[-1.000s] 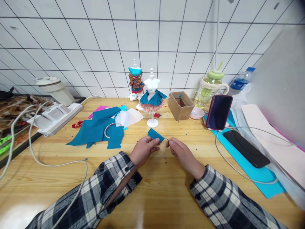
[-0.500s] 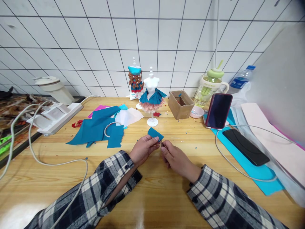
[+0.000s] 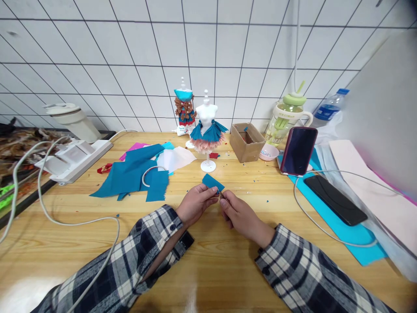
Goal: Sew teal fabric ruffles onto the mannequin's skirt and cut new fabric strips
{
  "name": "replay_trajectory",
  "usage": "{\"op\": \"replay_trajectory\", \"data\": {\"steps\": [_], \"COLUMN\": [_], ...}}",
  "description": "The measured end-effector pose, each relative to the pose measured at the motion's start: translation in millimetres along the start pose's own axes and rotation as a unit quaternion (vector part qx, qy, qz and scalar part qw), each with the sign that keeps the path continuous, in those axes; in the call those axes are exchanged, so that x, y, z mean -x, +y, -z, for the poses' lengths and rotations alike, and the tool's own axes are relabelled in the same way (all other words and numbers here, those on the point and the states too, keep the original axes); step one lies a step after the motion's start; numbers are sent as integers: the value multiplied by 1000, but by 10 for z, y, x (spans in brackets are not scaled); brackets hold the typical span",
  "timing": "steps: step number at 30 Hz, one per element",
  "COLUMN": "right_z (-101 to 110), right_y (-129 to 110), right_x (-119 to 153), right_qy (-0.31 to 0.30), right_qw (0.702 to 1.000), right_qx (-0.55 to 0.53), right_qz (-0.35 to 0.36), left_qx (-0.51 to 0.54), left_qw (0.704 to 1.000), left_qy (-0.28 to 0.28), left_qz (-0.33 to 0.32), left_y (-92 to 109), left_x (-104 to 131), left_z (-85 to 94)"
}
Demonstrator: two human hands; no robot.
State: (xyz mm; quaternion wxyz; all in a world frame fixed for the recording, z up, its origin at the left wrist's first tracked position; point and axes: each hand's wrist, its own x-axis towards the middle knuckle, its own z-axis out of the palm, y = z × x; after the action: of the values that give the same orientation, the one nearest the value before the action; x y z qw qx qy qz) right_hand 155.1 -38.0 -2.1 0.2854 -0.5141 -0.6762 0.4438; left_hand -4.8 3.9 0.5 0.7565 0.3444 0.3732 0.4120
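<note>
My left hand [image 3: 197, 202] pinches a small teal piece of fabric [image 3: 212, 181] between thumb and fingers. Closed around small scissors [image 3: 220, 195], my right hand [image 3: 241, 214] meets the fabric's lower right corner; the fingers hide most of the tool. Just beyond both hands stands a small white dress form [image 3: 207, 114] wearing a teal and pink skirt [image 3: 207, 138]. To the left lie larger teal fabric pieces [image 3: 130, 174], one with a jagged edge, with a white ring [image 3: 145, 177] on top.
Behind is a second dressed form [image 3: 185, 111]. A cardboard box [image 3: 248, 148], pink dish [image 3: 269, 152], green-lidded cup [image 3: 283, 119] and two phones [image 3: 299, 150] stand or lie to the right. A white cable [image 3: 78, 224] crosses the left side from a power strip [image 3: 81, 163].
Almost nothing differs. Both hands keep their places at the small fabric piece, and the view has shifted very slightly.
</note>
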Motion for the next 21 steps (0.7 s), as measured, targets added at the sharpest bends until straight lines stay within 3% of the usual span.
{"op": "replay_trajectory", "data": {"steps": [17,21], "right_z": [45,104], "right_y": [33,54], "right_x": [-13,-18], "right_qy": [-24,9], "right_qw": [1000,1000], "right_qx": [-19,9], "right_qz": [-3,-4], "left_qx": [17,18], "left_qw": [1000,999], "left_qy": [19,33], "left_qz": [2,5], "left_y": [7,16], "left_x": [5,9], "left_z": [-4,-4]}}
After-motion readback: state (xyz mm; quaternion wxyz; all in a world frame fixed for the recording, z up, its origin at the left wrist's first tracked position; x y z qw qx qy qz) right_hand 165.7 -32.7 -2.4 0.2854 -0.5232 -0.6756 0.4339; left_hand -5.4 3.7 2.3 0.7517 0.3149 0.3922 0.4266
